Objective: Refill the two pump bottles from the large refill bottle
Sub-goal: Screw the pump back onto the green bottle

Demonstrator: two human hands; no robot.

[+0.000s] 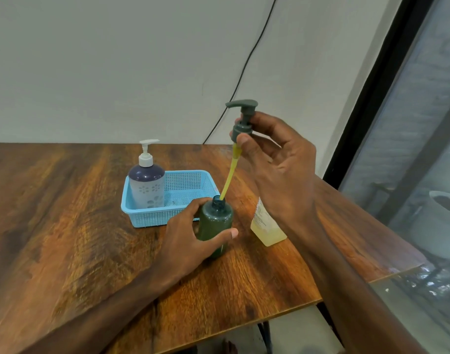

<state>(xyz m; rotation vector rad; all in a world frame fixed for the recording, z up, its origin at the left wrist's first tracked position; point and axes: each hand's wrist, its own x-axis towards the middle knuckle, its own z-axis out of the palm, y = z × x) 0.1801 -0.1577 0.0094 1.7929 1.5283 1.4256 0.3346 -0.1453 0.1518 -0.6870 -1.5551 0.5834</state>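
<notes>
A: Where is the basket?
B: On the table, centre-rear; capped pump bottle stands in its left end.
A: And the open bottle?
B: On the table, just before the basket's right end; refill bottle to its right, pump head above, tube tip in its neck.

the bottle in my left hand is a dark, see-through green. the pump in my right hand is grey, its tube yellow. the basket is light blue mesh. the other bottle is pale with dark purple shoulders, a flower pattern and a white nozzle. the refill bottle is pale yellow. the table is streaky brown wood grain.
</notes>
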